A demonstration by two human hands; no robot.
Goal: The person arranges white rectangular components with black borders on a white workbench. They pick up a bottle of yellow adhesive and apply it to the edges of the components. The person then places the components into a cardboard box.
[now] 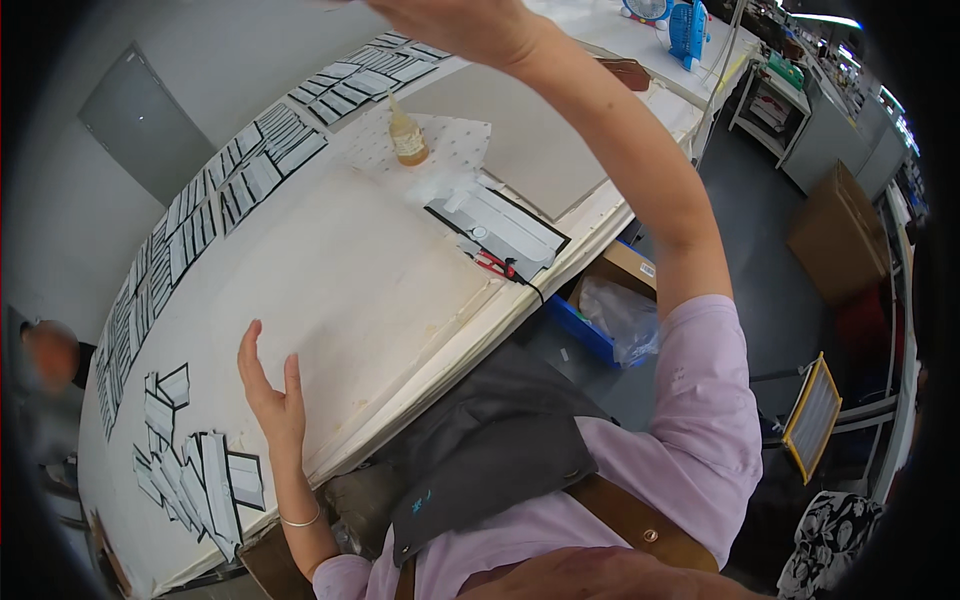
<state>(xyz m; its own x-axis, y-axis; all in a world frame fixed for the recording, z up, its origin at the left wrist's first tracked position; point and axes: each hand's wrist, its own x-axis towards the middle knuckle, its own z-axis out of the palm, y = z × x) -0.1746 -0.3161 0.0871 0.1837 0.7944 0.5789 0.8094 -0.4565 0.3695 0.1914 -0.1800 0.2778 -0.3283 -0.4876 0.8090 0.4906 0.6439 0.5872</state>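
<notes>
My left hand (270,400) hovers over the near part of the white worktable (350,270), thumb and fingers apart, holding nothing. Beside it lies a loose pile of white strips with black edges (205,485). My right arm stretches across the table, and the right hand (455,25) is at the top edge of the picture, its fingers mostly cut off. Below that arm, a bottle of amber liquid (408,142) with a pointed nozzle stands on a dotted white sheet (465,140). White black-edged panels (510,225) lie near the table edge, with a red-and-black tool (495,263) against them.
Rows of black-edged pieces (190,215) line the far edge. A grey board (520,140) lies under my right arm. Two small blue fans (688,35) stand at the back. A blue bin (590,325) holds cardboard and plastic beside the table. Another person (55,360) is at far left.
</notes>
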